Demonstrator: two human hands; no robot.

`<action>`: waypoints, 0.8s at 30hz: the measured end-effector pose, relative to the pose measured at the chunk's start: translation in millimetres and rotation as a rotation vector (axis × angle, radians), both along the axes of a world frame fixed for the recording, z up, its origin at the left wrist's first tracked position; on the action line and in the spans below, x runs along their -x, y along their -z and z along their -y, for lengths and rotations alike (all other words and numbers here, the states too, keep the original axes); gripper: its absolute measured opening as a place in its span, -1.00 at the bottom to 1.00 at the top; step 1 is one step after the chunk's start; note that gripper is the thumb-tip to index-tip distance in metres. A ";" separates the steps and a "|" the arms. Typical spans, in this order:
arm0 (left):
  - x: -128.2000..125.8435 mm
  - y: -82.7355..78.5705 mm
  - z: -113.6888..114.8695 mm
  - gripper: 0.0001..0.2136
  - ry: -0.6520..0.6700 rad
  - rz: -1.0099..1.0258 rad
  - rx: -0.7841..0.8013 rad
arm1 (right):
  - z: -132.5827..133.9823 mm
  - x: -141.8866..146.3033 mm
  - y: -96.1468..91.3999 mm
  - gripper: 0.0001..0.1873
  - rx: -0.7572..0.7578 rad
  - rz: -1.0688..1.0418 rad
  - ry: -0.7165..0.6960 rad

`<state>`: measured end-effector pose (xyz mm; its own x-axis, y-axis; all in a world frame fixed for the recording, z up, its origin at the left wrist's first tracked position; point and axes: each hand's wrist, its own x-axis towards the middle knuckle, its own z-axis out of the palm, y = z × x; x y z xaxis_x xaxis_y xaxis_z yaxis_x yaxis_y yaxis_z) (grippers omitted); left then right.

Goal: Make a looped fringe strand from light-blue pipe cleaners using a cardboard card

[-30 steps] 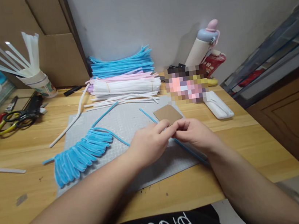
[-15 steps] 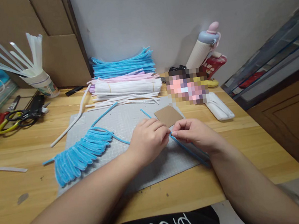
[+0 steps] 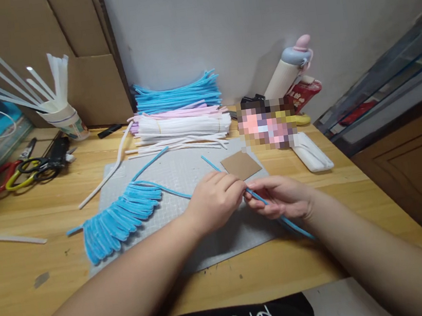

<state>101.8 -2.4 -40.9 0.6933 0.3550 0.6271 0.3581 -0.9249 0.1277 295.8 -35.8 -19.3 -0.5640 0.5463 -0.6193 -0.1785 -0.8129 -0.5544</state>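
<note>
My left hand (image 3: 214,201) and my right hand (image 3: 280,198) meet over a grey cutting mat (image 3: 182,172), both closed on one long blue pipe cleaner (image 3: 297,228). It runs from behind my left fingers down past my right wrist. A small brown cardboard piece (image 3: 240,165) lies just beyond my fingers. A row of folded blue pipe cleaner loops (image 3: 120,219) lies on the mat's left part, trailing a blue strand toward my left hand.
Stacked blue, pink and white pipe cleaners (image 3: 179,111) lie by the wall. Scissors and pliers (image 3: 26,169) rest at the left, near a cup of white sticks (image 3: 61,118). A bottle (image 3: 287,67) and a white case (image 3: 311,151) sit at the right on the wooden table (image 3: 356,196).
My right hand turned palm-up and slid slightly right along the blue pipe cleaner. The left hand stayed pinched on it. The view shifted a little.
</note>
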 end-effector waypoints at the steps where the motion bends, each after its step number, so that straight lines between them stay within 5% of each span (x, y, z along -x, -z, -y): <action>1: -0.2 0.3 0.3 -0.81 0.010 0.005 0.003 | 0.0 -1.4 -1.9 -0.81 0.028 0.006 -0.007; 9: -5.0 -0.9 1.3 -0.77 0.049 -0.034 0.119 | 3.0 -1.7 -10.1 -0.84 0.100 0.019 0.013; 12: -4.1 -1.4 0.2 -0.78 0.057 -0.118 0.119 | 6.3 1.9 -10.3 -0.78 -0.012 0.127 -0.009; 15: -2.4 -1.7 2.4 -0.84 0.082 -0.175 0.165 | 15.2 6.6 -12.8 -0.76 -0.407 0.445 -0.074; 20: -1.2 -6.7 10.5 -0.88 0.138 -0.192 0.305 | 39.1 11.1 -21.7 -0.77 -1.459 1.142 -0.279; 22: -0.9 -8.4 10.8 -0.89 0.161 -0.176 0.312 | 46.0 11.6 -23.5 -0.74 -1.587 1.216 -0.309; 24: -0.3 -8.3 8.8 -0.91 0.201 -0.165 0.249 | 49.1 12.3 -24.1 -0.74 -1.445 1.171 -0.248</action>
